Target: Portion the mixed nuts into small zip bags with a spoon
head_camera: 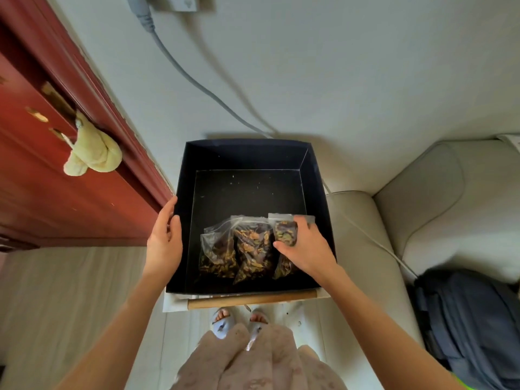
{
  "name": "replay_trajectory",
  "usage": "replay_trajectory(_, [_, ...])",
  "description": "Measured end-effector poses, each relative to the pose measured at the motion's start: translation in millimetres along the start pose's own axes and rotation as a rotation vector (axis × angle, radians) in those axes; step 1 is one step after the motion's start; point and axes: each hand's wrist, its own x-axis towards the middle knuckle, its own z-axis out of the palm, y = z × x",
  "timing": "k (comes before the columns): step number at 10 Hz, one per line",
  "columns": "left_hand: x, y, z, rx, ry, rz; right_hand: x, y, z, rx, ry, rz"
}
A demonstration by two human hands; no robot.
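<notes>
Nearest to us, low in the frame, hang our pale robe [253, 364] and slippered feet [239, 322]. Above them, at centre, a dark box [247, 156] sits on a small table [250, 300]. Three filled zip bags of mixed nuts lie side by side at its near end: left bag [216, 257], middle bag [253, 249] and right bag [284, 235]. Our right hand [306, 249] grips the right bag, thumb and fingers curled round it. Our left hand [164, 235] rests spread against the box's left outer wall, fingers straight. No spoon is visible. We judge the seals the main risk: squeezing a bag that is not fully zipped could spill nuts. Pushing the wall could slide the box off its narrow support.
</notes>
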Motion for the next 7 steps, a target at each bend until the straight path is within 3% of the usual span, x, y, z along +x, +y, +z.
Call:
replay_trajectory(2, [-0.1, -0.2, 0.3, 0.001, 0.002, -0.019, 0.9, 6.0, 6.1, -0.115, -0.14, -0.003])
replay_trajectory(3, [0.0, -0.8, 0.0, -0.008, 0.009, -0.023, -3.4, 4.3, 11.2, -0.283, -0.045, -0.091])
replay_trajectory(7, [0.2, -4.1, -1.5, -0.028, -0.036, -0.016, -5.4, -17.2, -21.0, -0.257, -0.171, -0.078])
